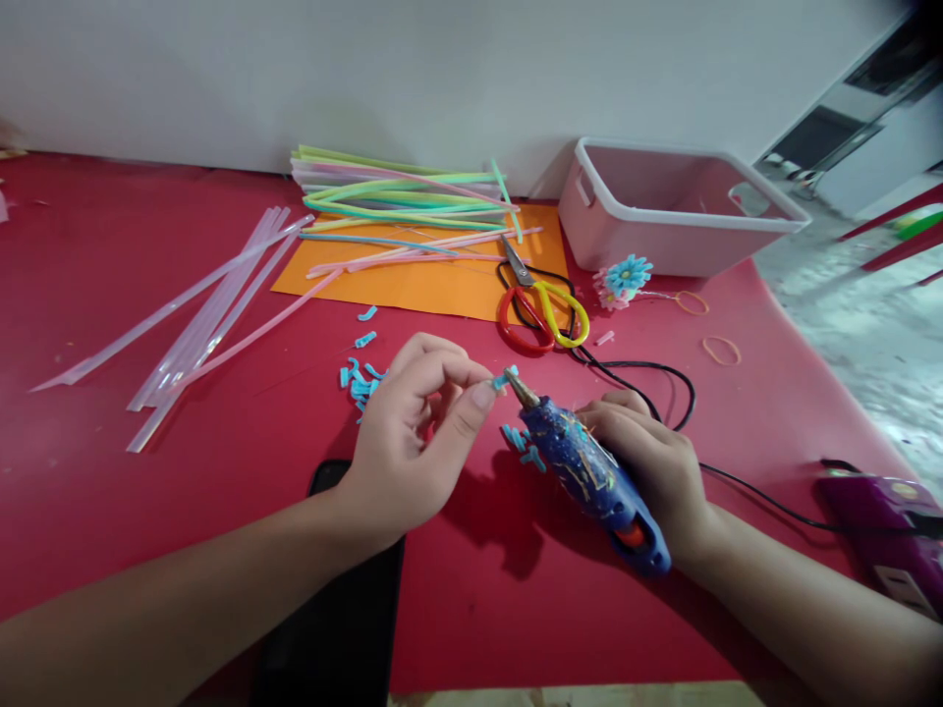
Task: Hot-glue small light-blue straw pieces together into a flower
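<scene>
Between thumb and forefinger, my left hand (423, 427) pinches a small light-blue piece (502, 380), apparently a cut bit of straw or pipe cleaner. My right hand (652, 457) is wrapped round a dark blue glue gun (582, 471), whose metal nozzle points up and left. The nozzle's tip is at the blue piece; whether it touches cannot be made out. Beside my left hand lies a loose pile of blue pieces (360, 383). A few more blue bits (531, 458) lie on the table below the nozzle.
Scissors (534, 304) and a bundle of coloured pipe cleaners (405, 196) rest on orange paper (354, 285). Clear glue sticks (213, 314) are left, a black phone (331, 609) near. A pink basket (663, 221), blue flower (629, 276), black cord (663, 368) and purple power strip (876, 525) are right.
</scene>
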A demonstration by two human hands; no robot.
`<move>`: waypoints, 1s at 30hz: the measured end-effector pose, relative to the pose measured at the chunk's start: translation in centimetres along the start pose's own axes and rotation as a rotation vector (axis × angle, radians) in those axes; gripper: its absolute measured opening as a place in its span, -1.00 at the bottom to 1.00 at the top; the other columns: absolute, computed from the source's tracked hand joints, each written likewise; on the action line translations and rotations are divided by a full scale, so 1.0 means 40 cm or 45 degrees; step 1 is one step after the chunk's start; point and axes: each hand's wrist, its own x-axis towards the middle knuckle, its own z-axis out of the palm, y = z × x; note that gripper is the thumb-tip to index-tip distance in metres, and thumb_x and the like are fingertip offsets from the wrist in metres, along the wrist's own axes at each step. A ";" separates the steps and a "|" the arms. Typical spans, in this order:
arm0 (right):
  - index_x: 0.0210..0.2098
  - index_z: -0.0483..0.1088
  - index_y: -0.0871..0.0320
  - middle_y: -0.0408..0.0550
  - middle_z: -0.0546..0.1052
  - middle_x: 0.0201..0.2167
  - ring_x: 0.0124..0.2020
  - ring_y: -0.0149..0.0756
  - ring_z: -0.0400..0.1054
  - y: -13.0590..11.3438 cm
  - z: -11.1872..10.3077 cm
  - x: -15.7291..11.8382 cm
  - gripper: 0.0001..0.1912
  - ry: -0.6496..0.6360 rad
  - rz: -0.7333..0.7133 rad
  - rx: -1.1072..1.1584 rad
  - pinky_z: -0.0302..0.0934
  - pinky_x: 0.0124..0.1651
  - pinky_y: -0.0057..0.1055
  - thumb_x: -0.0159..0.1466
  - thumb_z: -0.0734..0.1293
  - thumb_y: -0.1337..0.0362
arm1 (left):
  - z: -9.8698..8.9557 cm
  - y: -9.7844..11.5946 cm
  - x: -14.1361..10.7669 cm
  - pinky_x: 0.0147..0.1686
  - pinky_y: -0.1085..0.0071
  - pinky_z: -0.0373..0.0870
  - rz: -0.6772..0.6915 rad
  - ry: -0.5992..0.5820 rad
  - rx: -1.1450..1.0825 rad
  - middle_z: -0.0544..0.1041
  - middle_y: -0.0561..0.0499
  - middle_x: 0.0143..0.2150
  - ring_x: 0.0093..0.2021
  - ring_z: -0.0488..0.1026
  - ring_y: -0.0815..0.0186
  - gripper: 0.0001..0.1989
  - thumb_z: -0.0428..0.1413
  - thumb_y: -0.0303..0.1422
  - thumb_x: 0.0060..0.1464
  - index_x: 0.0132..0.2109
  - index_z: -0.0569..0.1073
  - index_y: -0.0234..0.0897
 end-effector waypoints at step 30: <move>-0.31 0.31 0.10 -0.16 0.51 -0.49 -0.53 -0.37 0.32 0.004 0.002 -0.001 -0.91 -0.046 -0.004 0.002 0.15 -0.29 -0.32 0.34 0.24 0.39 | -0.001 0.001 -0.005 -0.46 0.45 0.25 0.047 -0.020 0.089 0.33 0.03 -0.34 -0.34 0.32 0.36 -0.85 0.13 -0.41 0.28 -0.32 0.42 -0.23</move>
